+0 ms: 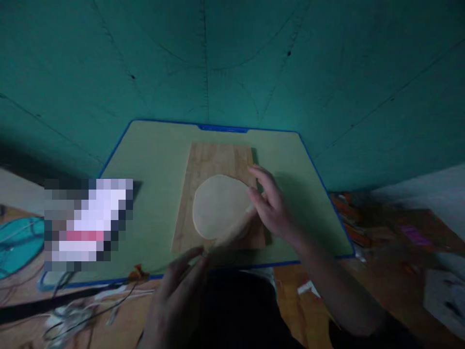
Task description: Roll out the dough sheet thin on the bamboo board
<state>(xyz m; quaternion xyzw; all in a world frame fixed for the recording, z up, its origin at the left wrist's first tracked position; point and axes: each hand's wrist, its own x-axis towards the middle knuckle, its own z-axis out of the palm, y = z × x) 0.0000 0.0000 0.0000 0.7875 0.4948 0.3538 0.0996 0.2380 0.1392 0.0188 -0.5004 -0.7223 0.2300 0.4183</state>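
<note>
Dough (218,206), pale, flat and roughly round, lies on the wooden board (220,155); its far part is well short of the board's far edge, its right side near the board's right edge; rolling pin (236,230), motion-blurred, slants across the dough's near right side, its long axis running from the board's right edge to just past its near edge; most of the sheet thus lies beyond the pin and to its left. Right hand (274,211) is at the pin's far end, thumb by the dough's right side, fingers apart and reaching over the board's right edge; left hand (178,286) is at the near end, fingers curled, by the worktop's near edge; the right is the nearer to the dough; how firmly either closes on the pin, one cannot tell; worktop (158,155) is pale green, blue-rimmed; pixelated object (96,211) sits towards its left edge.
</note>
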